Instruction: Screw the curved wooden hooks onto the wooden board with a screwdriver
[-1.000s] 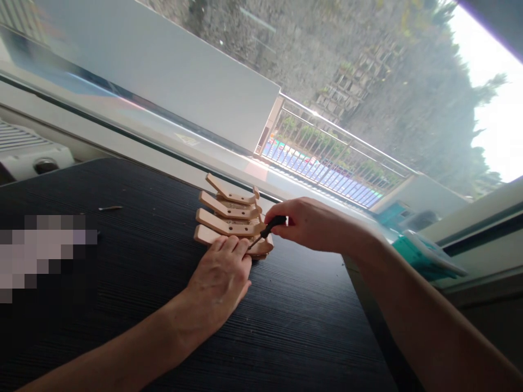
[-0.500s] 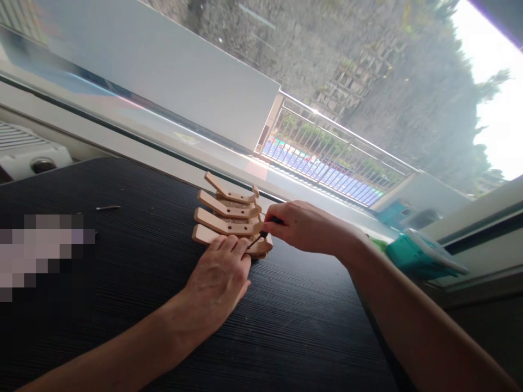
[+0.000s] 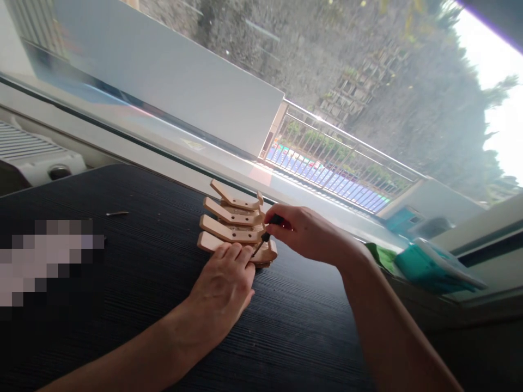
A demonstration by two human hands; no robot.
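Observation:
A light wooden coat rack (image 3: 231, 219) with several angled hook arms lies on the dark table near the window side. Dark holes dot the arms. My left hand (image 3: 224, 277) presses down on the nearest arm, its fingers bent over the wood and its thumb toward me. In my right hand (image 3: 300, 231), pinched by the handle, is a black screwdriver (image 3: 265, 237). It slants down left, and its tip meets the nearest arm just beside my left fingertips. The exact tip is hard to see.
The dark wood-grain table (image 3: 163, 261) has a rounded far-left corner. On it, to the left, lies a small thin metal piece (image 3: 117, 213). A white radiator (image 3: 44, 158) stands beyond. At the right are a teal container (image 3: 437, 267) and a green cloth (image 3: 381, 257) by the window.
The whole view has shifted a little, so everything sits slightly lower and to the right. My right wrist and forearm have turned a little; both hands keep their places on the rack and screwdriver.

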